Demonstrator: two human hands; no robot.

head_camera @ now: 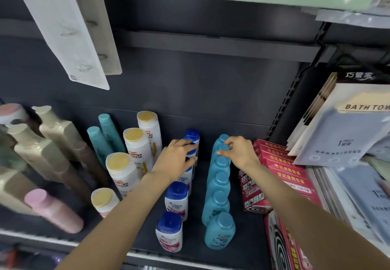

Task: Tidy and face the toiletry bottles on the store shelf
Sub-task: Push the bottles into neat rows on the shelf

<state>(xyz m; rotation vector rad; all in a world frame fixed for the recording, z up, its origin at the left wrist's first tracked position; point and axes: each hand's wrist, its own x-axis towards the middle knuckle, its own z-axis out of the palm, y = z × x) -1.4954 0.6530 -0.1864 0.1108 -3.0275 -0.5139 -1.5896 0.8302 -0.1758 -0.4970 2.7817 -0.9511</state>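
Note:
A row of white bottles with blue caps (pixel 176 200) runs front to back on the dark shelf (pixel 196 248). My left hand (pixel 176 160) rests over the caps of the rear bottles in that row, fingers curled on one. To the right stands a row of blue bottles (pixel 219 229). Fingertips of my right hand (pixel 237 153) pinch the cap of a blue bottle near the back. White bottles with gold caps (pixel 123 170) stand left of my left arm, with teal bottles (pixel 99 141) behind them.
Beige and brown bottles (pixel 52 141) and a pink bottle (pixel 52 210) fill the shelf's left side. Red mosquito-coil boxes (pixel 289 176) sit right of the blue row, bath towel packs (pixel 346 130) beyond. A white hanging pack (pixel 63 31) dangles above left.

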